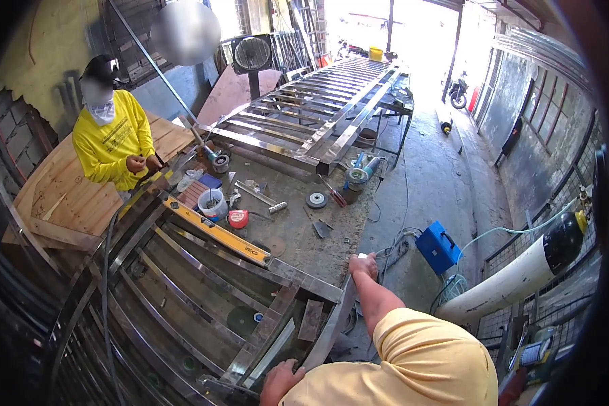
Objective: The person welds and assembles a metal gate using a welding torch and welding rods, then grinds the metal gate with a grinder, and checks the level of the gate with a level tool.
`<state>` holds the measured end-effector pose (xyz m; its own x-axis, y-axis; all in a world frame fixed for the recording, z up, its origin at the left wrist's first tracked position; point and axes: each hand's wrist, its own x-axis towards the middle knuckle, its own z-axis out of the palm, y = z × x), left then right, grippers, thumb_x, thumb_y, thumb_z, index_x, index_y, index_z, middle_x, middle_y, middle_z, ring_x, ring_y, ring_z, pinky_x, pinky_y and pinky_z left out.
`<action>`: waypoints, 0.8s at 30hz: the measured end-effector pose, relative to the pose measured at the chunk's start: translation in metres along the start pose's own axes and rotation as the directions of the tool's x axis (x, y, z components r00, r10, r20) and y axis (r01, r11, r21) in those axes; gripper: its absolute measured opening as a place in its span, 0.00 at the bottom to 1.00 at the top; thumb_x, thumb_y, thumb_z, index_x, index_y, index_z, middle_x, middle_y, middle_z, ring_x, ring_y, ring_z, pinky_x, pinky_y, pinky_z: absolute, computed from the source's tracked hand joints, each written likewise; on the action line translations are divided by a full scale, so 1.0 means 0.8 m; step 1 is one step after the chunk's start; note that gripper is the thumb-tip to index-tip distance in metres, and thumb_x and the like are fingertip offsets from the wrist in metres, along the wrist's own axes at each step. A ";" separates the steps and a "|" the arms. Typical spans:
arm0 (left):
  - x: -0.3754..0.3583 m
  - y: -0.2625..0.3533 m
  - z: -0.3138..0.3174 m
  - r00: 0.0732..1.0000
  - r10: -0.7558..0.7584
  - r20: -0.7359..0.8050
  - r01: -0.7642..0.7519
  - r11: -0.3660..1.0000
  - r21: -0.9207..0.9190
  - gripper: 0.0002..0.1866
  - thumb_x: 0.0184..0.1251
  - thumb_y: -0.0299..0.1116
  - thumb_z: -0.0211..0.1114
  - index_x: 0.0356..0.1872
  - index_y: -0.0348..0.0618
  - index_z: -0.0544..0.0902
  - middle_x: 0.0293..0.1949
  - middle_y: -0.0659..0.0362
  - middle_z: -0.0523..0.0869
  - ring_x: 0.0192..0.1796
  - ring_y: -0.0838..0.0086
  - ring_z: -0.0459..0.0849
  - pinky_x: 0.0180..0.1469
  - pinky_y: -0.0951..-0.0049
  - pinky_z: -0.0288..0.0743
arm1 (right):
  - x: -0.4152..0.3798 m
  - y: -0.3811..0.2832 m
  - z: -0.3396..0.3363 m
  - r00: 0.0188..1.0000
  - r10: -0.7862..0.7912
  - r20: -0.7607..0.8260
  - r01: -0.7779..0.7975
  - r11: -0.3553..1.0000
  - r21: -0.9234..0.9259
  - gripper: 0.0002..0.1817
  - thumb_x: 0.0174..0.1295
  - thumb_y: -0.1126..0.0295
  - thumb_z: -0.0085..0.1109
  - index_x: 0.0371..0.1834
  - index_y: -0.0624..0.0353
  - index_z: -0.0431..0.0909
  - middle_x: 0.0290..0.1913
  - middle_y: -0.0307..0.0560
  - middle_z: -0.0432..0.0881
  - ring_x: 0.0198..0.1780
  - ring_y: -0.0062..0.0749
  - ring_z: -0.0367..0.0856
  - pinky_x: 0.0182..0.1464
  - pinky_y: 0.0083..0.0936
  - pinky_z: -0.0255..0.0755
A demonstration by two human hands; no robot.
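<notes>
My right hand (364,266) is closed at the far end of a shiny metal bar (336,318) along the near right side of a metal frame (277,314). A small white bit shows at its fingers; what it is I cannot make out. At the bar's near end, my left hand (281,383) curls over the metal, its fingers partly hidden. A short rusty plate (311,320) lies between the bar and the frame's slats. Along the frame's far rail rests an orange spirit level (216,231).
A co-worker in a yellow shirt (115,139) stands across the table at left. The worktable (304,237) bears a hammer (262,197), a red tape measure (237,218) and an angle grinder (358,174). To the right are a blue toolbox (440,246) and a gas cylinder (514,274).
</notes>
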<state>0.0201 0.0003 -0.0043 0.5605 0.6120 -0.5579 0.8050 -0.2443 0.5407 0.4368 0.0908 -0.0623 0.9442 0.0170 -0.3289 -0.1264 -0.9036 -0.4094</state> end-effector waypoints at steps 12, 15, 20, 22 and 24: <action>-0.003 0.006 -0.005 0.999 -0.044 0.007 0.044 0.999 0.003 0.33 0.70 0.56 0.62 0.66 0.40 0.80 0.63 0.42 0.84 0.66 0.49 0.81 0.68 0.54 0.74 | 0.001 0.001 0.001 1.000 0.002 0.015 -0.002 1.000 0.010 0.36 0.63 0.46 0.66 0.65 0.59 0.68 0.61 0.61 0.84 0.62 0.53 0.85 0.63 0.44 0.78; -0.001 0.004 -0.002 1.000 -0.028 0.006 0.028 1.000 -0.013 0.33 0.70 0.56 0.63 0.66 0.40 0.80 0.62 0.43 0.85 0.66 0.49 0.82 0.68 0.54 0.74 | 0.007 0.003 0.010 1.000 -0.006 -0.013 0.006 1.000 -0.028 0.38 0.63 0.45 0.66 0.67 0.60 0.66 0.61 0.61 0.84 0.63 0.53 0.85 0.63 0.43 0.78; -0.004 0.010 -0.005 0.999 -0.037 0.000 0.037 0.999 -0.012 0.33 0.70 0.56 0.64 0.66 0.39 0.80 0.62 0.43 0.85 0.66 0.49 0.82 0.68 0.54 0.74 | -0.002 0.001 -0.003 1.000 0.006 0.028 -0.005 1.000 -0.014 0.38 0.63 0.45 0.66 0.67 0.59 0.67 0.61 0.61 0.84 0.64 0.53 0.84 0.64 0.43 0.77; -0.004 0.011 -0.005 0.999 -0.047 0.006 0.047 0.999 -0.012 0.33 0.70 0.56 0.64 0.66 0.39 0.80 0.62 0.43 0.85 0.66 0.49 0.82 0.69 0.54 0.74 | -0.004 -0.001 -0.004 1.000 0.007 0.018 -0.007 1.000 -0.008 0.37 0.64 0.45 0.66 0.67 0.59 0.68 0.61 0.61 0.84 0.64 0.53 0.84 0.64 0.44 0.77; -0.005 0.014 -0.007 0.998 -0.059 0.012 0.059 0.998 -0.007 0.33 0.70 0.56 0.64 0.66 0.39 0.80 0.63 0.43 0.85 0.66 0.49 0.82 0.69 0.54 0.74 | -0.006 -0.002 -0.005 1.000 0.008 0.011 -0.008 1.000 -0.001 0.36 0.64 0.46 0.66 0.66 0.59 0.69 0.61 0.61 0.84 0.64 0.53 0.84 0.64 0.44 0.77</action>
<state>0.0259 -0.0009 0.0073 0.5146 0.6165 -0.5959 0.8351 -0.2028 0.5113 0.4339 0.0904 -0.0564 0.9399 0.0145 -0.3413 -0.1335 -0.9041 -0.4059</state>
